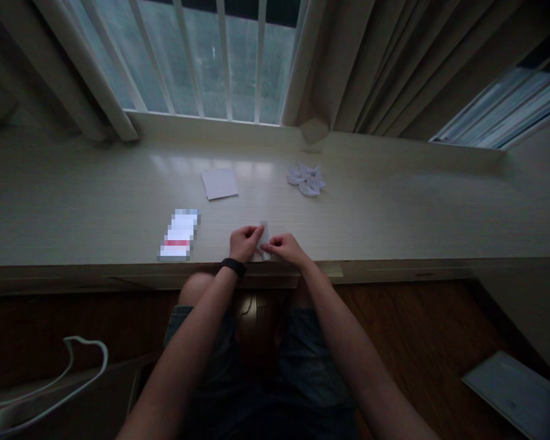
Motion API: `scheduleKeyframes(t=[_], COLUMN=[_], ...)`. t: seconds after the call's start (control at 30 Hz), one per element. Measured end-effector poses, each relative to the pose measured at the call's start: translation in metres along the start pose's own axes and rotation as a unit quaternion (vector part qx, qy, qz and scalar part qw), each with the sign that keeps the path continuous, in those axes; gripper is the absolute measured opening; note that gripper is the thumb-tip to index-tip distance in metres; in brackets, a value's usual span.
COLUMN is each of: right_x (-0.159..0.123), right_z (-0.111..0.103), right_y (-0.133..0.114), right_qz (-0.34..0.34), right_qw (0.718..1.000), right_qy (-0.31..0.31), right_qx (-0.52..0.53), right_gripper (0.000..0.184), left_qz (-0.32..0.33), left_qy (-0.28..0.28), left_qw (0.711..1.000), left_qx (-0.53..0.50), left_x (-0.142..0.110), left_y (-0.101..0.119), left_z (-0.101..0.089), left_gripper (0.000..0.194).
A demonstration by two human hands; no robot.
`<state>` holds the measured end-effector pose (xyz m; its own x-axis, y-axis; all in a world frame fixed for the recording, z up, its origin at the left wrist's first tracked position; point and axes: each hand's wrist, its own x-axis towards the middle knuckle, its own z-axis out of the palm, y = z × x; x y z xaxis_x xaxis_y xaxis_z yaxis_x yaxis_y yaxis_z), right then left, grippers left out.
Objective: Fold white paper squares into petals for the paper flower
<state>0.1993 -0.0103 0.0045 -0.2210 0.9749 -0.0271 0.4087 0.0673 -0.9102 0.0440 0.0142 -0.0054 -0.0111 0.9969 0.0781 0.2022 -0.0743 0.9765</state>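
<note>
A small folded piece of white paper (264, 232) stands between my hands near the front edge of the pale ledge (376, 208). My left hand (245, 242), with a black band on its wrist, pinches the paper from the left. From the right, my right hand (285, 247) pinches its lower part between thumb and fingers. Farther back on the left lies a stack of square white paper sheets (220, 183). Several folded paper pieces (306, 179) sit in a loose cluster at the back right.
A phone with a lit, blurred-out screen (179, 234) lies left of my hands. Behind the ledge are a barred window (201, 61) and grey-brown curtains (385, 67). A white curved hanger-like object (103, 354) is at lower left, and a flat pale panel (517, 391) at lower right.
</note>
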Motion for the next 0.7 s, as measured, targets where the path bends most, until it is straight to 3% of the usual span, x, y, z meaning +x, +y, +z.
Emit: scheduleKeyframes(t=[0.2,0.33,0.7], right_x=[-0.0002,0.0001,0.0017], right_z=[-0.0002,0.0003,0.0038], right_y=[-0.0001,-0.0005,0.0068], right_qz=[-0.004,-0.002,-0.013], right_qw=[1.0,1.0,1.0], right_qy=[0.01,-0.006,0.021], right_qx=[0.011,0.005,-0.016], right_gripper=[0.052,0.052,0.053], left_qz=[0.006,-0.001,-0.011], left_qy=[-0.061,-0.038,-0.012], left_qw=[0.998,0.999,1.0], left_qx=[0.0,-0.001,-0.015], left_x=[-0.0012,0.0002,0.0], left_y=[-0.0003,-0.0024,-0.0035], left_z=[-0.0037,-0.0039,-0.0012], left_gripper=[0.039,0.041,0.043])
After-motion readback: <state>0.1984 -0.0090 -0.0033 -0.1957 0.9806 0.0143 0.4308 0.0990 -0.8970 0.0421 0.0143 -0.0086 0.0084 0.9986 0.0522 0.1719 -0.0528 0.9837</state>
